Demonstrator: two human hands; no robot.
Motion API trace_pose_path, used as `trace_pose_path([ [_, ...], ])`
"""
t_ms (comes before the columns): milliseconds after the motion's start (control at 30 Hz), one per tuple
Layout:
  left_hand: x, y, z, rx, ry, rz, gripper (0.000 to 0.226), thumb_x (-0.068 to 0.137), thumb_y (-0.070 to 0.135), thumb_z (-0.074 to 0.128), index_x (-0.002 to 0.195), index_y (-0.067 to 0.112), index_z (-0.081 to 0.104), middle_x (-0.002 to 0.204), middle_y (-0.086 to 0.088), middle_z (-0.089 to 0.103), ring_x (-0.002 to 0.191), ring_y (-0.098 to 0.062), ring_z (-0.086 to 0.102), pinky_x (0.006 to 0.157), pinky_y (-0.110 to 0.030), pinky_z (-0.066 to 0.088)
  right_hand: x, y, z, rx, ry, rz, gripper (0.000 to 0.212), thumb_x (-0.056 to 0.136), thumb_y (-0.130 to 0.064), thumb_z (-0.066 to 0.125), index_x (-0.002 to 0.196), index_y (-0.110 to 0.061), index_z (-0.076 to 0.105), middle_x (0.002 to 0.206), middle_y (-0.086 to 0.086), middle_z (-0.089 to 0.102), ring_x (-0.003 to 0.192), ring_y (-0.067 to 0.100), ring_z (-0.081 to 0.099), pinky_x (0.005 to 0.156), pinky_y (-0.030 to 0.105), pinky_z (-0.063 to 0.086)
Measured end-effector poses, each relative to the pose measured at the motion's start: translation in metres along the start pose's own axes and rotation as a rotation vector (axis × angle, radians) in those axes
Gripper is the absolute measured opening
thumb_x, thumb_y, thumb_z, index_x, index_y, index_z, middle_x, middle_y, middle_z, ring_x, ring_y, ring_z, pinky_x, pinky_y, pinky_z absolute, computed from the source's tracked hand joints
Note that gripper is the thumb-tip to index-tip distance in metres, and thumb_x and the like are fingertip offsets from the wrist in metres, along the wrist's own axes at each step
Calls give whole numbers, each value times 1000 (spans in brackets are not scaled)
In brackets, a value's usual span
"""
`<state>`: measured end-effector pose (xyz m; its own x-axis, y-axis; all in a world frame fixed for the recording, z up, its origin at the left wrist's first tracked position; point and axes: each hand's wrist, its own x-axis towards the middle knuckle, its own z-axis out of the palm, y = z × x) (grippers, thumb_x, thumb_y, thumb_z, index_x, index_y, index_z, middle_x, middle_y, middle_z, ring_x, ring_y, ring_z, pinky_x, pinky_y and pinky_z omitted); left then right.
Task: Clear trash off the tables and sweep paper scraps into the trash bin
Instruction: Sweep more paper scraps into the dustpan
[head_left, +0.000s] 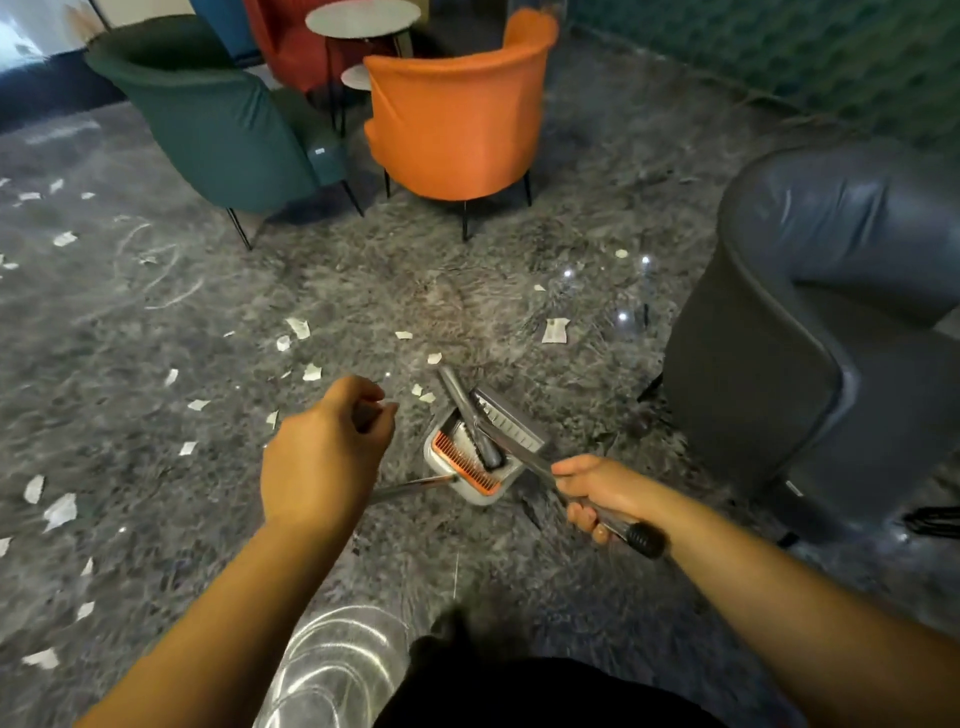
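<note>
A grey dustpan (470, 491) with an orange comb edge stands on the dark marbled floor in front of me. My left hand (324, 460) grips its thin metal handle (413, 486). My right hand (597, 493) grips the black-tipped handle (641, 539) of a grey broom, and the broom's head (511, 423) rests in and over the dustpan. Several white paper scraps (298, 327) lie on the floor beyond and to the left of the pan. A bigger scrap (555, 331) lies to the right.
An orange chair (457, 114) and a green chair (223, 119) stand ahead, with a round table (363, 18) behind them. Close on my right is a dark grey armchair (810, 322). A green wall (779, 41) runs along the back right.
</note>
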<state>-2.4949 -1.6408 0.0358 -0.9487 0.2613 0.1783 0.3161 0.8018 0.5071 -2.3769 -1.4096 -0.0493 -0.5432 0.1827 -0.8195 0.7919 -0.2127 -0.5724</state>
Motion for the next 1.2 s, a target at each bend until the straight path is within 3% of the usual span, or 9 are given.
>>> trace_pose_path([
  [400, 234, 41, 91, -11, -113, 145, 18, 90, 36, 67, 102, 24, 65, 88, 1, 75, 75, -29, 67, 57, -36, 53, 118, -155, -65, 20, 126, -24, 36, 99, -8, 47, 136, -10, 44, 66, 6, 50, 30, 3, 44, 32, 14, 34],
  [633, 348, 88, 135, 0, -170, 268, 17, 90, 33, 67, 102, 22, 64, 85, 0, 74, 74, -31, 66, 56, -35, 52, 167, -227, -110, 204, 174, 8, 32, 101, -7, 43, 132, -12, 44, 63, 8, 43, 27, 5, 38, 30, 12, 30],
  [1200, 582, 215, 276, -9, -183, 297, 18, 90, 33, 69, 102, 21, 64, 86, 0, 75, 73, -33, 67, 54, -37, 53, 314, -431, -307, 265, 188, 41, 27, 100, -8, 42, 124, -16, 49, 66, 9, 47, 31, 6, 39, 34, 13, 31],
])
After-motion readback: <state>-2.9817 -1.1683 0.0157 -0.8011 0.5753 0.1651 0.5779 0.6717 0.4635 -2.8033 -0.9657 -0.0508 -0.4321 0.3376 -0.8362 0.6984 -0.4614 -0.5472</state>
